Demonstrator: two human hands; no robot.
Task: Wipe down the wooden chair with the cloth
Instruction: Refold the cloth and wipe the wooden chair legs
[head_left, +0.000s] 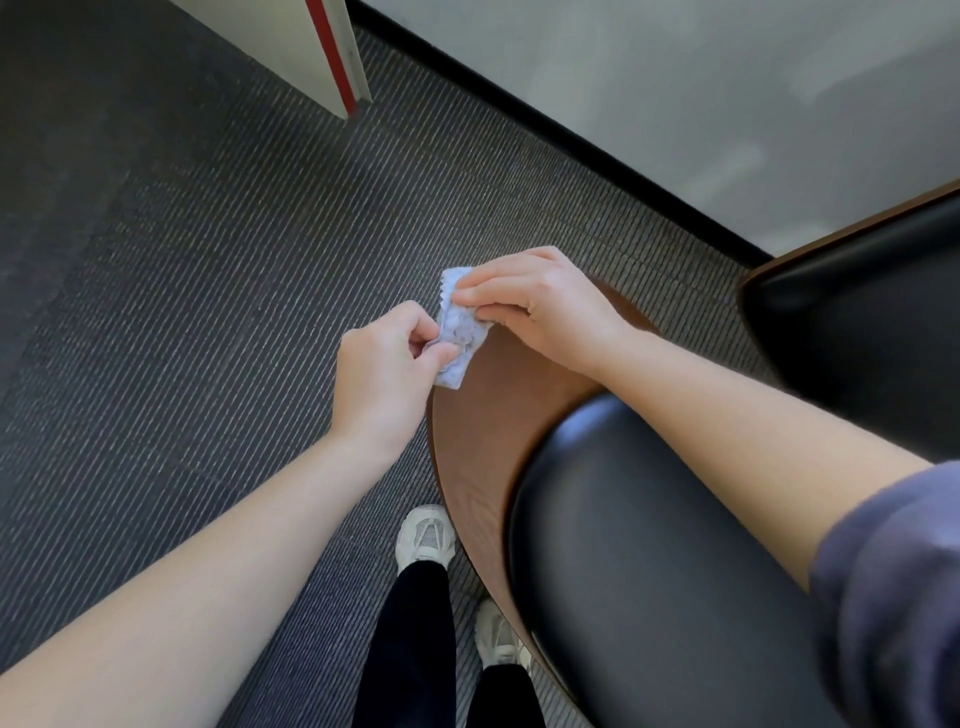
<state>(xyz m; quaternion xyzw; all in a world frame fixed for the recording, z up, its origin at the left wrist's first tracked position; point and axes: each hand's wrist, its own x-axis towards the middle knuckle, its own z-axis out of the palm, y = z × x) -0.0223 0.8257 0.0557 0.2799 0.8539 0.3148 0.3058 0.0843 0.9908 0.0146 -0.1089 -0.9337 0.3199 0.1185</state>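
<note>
The person is standing over the wooden chair with the rounded brown shell and black padded cushion (478, 415), holding a small pale blue textured cloth (460, 332) in both hands just above the chair's curved wooden edge. The cloth is folded into a narrow strip, its long axis running from the far end near the right hand's fingers down toward the near end beside the left hand, tilted only slightly off the person's line of sight. The left hand (387, 364) is pinching the cloth's left edge between thumb and fingertips, its grip closed on the fabric. The right hand (540, 301) is pressing its fingers over the cloth's upper right part, its grip likewise closed on the fabric, with the wrist resting above the wood. The right forearm is crossing over the black cushion (675, 571), with a dark blue sleeve (893, 582) pushed up near the elbow. Below, two white sneakers (426, 535) and dark trouser legs are standing on the grey ribbed carpet (208, 260) close beside the chair. A second dark chair (857, 322) is sitting to the right near the pale wall (675, 78).
</note>
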